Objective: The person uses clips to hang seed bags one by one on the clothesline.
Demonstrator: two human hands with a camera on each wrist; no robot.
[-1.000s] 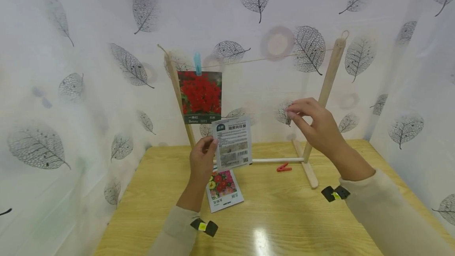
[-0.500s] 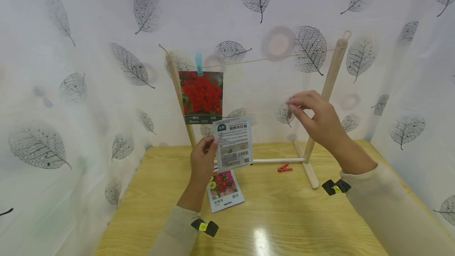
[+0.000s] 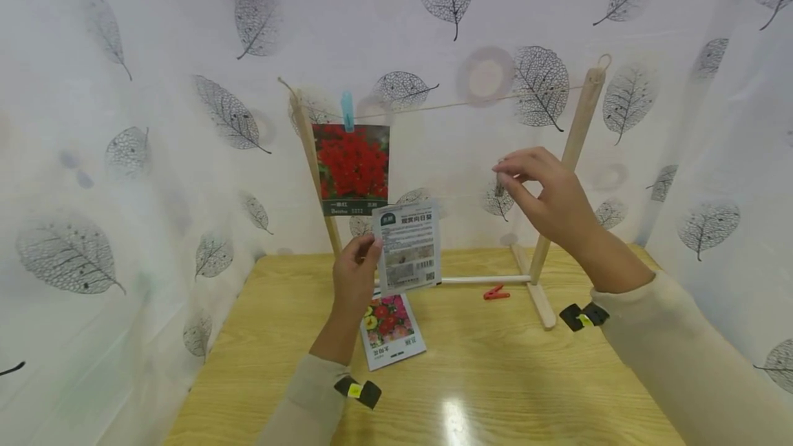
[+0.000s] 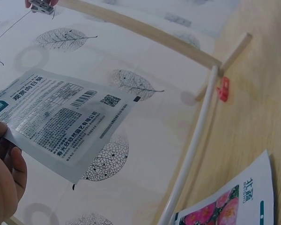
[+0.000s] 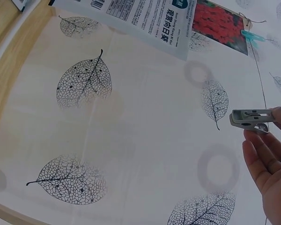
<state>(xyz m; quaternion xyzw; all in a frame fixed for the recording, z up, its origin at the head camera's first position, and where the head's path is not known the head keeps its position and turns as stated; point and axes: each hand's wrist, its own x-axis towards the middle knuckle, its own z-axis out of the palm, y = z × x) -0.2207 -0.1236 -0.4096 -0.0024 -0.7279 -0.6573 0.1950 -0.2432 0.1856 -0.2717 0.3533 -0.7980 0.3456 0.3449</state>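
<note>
While left hand [image 3: 356, 270] pinches sunflower seed packet [image 3: 409, 250] by left edge, contents hidden, right hand [image 3: 553, 206] pinches grey clothespin [image 5: 246, 123] apart from packet; pink-and-red flower packet [image 3: 392, 336] lies on table [image 3: 508, 363].

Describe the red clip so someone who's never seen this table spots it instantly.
Find the wooden frame towards the back of the table. Follow its white bottom bar to the right foot; just left lies the red clip. Unlike the blue clip up on the string, it's red and lies on the table.
</note>
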